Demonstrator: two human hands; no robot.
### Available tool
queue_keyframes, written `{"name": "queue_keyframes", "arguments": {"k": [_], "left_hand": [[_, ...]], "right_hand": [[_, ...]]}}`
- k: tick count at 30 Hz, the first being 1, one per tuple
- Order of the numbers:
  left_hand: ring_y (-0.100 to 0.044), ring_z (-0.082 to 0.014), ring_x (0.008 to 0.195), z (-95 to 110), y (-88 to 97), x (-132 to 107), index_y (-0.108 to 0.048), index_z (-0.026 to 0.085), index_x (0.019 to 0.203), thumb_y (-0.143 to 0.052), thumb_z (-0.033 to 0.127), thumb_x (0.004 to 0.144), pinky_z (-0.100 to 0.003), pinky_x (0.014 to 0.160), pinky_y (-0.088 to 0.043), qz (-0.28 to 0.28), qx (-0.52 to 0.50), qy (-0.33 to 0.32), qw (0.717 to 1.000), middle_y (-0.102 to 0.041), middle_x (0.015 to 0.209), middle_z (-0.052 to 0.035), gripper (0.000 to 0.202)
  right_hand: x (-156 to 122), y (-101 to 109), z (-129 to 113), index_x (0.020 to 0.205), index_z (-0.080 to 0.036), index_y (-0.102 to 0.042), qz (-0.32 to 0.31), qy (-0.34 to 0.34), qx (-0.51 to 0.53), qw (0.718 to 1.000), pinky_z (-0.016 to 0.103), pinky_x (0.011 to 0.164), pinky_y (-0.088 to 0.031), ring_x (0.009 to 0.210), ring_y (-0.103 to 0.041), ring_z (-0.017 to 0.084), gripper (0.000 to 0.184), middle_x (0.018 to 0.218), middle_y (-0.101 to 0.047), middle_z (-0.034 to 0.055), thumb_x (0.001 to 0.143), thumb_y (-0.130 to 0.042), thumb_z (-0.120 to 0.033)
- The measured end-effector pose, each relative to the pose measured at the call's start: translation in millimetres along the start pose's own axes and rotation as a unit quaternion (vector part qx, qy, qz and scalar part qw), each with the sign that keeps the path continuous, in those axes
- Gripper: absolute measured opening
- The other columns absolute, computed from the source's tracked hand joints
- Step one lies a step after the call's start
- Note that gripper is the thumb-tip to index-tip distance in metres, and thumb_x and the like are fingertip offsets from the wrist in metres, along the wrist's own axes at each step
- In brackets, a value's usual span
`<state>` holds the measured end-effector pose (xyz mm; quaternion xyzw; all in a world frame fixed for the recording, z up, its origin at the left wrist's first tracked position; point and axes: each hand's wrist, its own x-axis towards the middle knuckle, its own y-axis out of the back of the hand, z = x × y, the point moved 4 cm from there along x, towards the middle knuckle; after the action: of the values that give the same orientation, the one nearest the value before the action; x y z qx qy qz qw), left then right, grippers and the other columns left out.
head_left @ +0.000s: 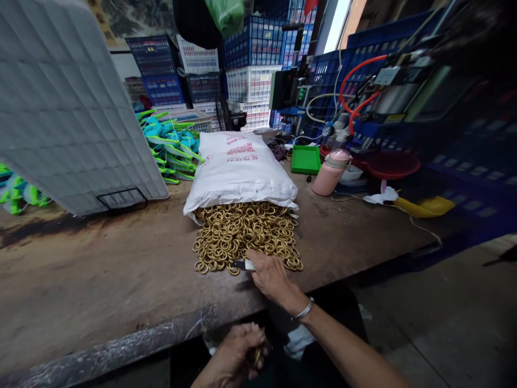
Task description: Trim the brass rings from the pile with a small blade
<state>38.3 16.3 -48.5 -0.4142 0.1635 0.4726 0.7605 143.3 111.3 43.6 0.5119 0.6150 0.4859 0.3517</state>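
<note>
A heap of gold-coloured rings spills from the open end of a white sack lying on the worn brown table. My right hand rests at the near edge of the heap, closed on a small dark tool with a light end that points left among the rings. My left hand is below the table's front edge, curled shut around a few gold rings.
A grey grid panel leans at the left. Green and blue plastic parts lie behind it. A pink bottle, green tray, red bowl and yellow scoop stand right. Blue and white crates are stacked behind.
</note>
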Motion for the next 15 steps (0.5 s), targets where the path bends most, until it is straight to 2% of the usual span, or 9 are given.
{"name": "queue_keyframes", "arguments": {"k": [3,7,11,15], "left_hand": [[-0.048,-0.0081,0.037,-19.0,14.3,12.1,-0.057,0.010,0.064,-0.064,0.027,0.065,-0.015,0.031,-0.027,0.064,-0.104,0.074,0.990,-0.057,0.050,-0.0026,0.018],[-0.060,-0.0143,0.054,-31.7,31.6,29.4,-0.056,0.010,0.068,-0.057,0.008,0.071,-0.023,0.052,-0.046,0.148,-0.245,0.049,0.957,-0.062,0.056,-0.0066,0.003],[-0.062,-0.0204,0.069,-36.0,36.1,42.6,-0.057,0.010,0.090,-0.051,0.004,0.074,-0.037,0.072,-0.047,0.133,-0.279,0.016,0.951,-0.064,0.069,-0.0082,0.018],[-0.060,-0.0208,0.072,-36.1,37.5,40.5,-0.055,0.012,0.105,-0.057,0.018,0.075,-0.039,0.074,-0.044,0.148,-0.236,0.013,0.960,-0.062,0.082,-0.0097,0.031]], "right_hand": [[7.0,-10.9,-6.2,0.099,-0.022,-0.048,-0.013,-0.020,-0.026,0.999,0.025,0.062,-0.027,0.076,-0.055,0.017,0.026,0.086,-0.061,0.0037,0.076,-0.042,-0.012],[12.1,-18.9,-7.4,0.096,-0.022,-0.048,-0.020,-0.042,-0.052,0.998,0.026,0.060,-0.027,0.071,-0.056,0.017,0.021,0.082,-0.061,0.0051,0.081,-0.038,-0.013],[11.8,-16.5,-4.7,0.093,-0.021,-0.048,-0.016,-0.042,-0.044,0.998,0.025,0.061,-0.027,0.071,-0.055,0.016,0.021,0.081,-0.061,0.0054,0.078,-0.038,-0.010],[10.5,-12.6,3.3,0.095,-0.020,-0.048,0.009,-0.039,0.024,0.999,0.024,0.061,-0.027,0.071,-0.054,0.016,0.027,0.078,-0.061,0.0032,0.071,-0.043,-0.010]]}}
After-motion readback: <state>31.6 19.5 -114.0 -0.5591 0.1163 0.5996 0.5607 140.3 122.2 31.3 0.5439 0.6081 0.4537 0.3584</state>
